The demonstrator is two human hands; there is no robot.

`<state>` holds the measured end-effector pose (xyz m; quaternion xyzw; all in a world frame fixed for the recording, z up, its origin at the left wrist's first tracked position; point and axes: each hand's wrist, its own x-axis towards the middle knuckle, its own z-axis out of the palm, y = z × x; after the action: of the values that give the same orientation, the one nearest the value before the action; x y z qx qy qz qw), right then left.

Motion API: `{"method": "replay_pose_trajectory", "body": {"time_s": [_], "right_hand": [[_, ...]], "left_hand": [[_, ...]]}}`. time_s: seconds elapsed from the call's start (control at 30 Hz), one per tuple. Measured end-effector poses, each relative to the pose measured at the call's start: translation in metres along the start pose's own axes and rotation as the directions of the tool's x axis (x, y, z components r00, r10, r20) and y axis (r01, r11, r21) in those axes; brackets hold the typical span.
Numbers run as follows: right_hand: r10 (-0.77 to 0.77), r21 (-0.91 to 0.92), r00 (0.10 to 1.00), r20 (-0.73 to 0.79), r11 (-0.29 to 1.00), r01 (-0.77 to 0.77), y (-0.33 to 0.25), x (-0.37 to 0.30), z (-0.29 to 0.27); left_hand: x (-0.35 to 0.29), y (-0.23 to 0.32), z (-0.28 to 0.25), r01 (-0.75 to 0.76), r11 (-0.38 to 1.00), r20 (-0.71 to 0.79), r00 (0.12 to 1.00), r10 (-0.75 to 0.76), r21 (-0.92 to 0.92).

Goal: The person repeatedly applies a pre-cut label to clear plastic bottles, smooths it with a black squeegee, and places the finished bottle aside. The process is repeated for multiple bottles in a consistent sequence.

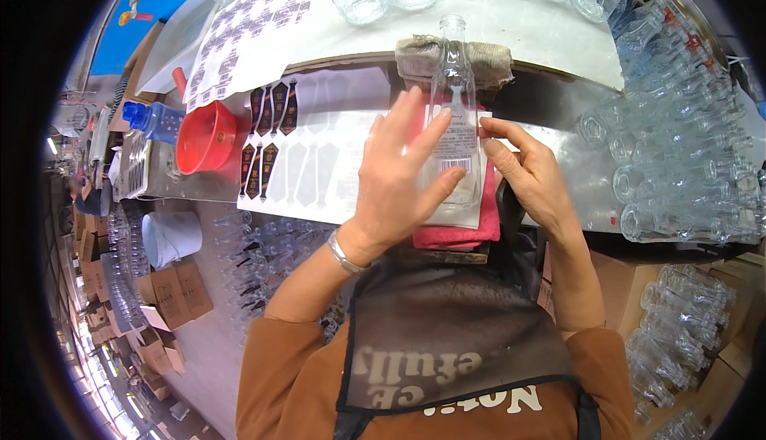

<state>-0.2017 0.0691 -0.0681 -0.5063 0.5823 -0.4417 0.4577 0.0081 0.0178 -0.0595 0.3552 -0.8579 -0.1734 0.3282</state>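
Note:
A clear glass bottle [458, 73] lies with its neck propped on a rolled beige cloth [495, 60] and its base toward me. A printed label with a barcode [455, 143] shows on its body. Across the left side of the bottle reaches my left hand [399, 173], open, its fingers spread and partly blurred. My right hand [531, 170] is at the bottle's right side, thumb and forefinger bent and apart, their tips close to the glass. Whether those tips touch it cannot be told. Under the bottle are white paper and a pink cloth [455, 237].
Left of the bottle lies a label sheet [359, 145] with several black labels [270, 109], beside a red bucket [209, 138] and a blue bottle [155, 119]. Glass bottles crowd the right side [678, 169] and far edge [363, 1]. A white bucket [171, 236] stands below, left.

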Motion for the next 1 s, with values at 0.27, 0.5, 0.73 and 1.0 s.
{"method": "replay_pose_trajectory", "body": {"time_s": [0.27, 0.5, 0.73, 1.0], "right_hand": [[0.052, 0.125, 0.999, -0.013, 0.991, -0.050, -0.005, -0.002, 0.016], [0.018, 0.081, 0.999, -0.041, 0.997, -0.015, -0.003, -0.008, 0.019], [0.087, 0.122, 0.996, 0.032, 0.988, -0.091, -0.001, -0.006, 0.011], [0.035, 0.133, 0.999, 0.008, 0.990, -0.036, 0.005, -0.009, 0.021]], "left_hand": [[0.007, -0.014, 0.000, 0.052, 0.959, 0.025, 0.999, -0.047, -0.278], [0.010, -0.018, -0.004, 0.015, 0.968, 0.086, 0.996, 0.007, -0.251], [0.002, -0.022, 0.000, 0.104, 0.906, 0.030, 0.994, -0.101, -0.411], [0.003, -0.017, 0.002, 0.070, 0.932, 0.055, 0.997, -0.053, -0.356]]}}
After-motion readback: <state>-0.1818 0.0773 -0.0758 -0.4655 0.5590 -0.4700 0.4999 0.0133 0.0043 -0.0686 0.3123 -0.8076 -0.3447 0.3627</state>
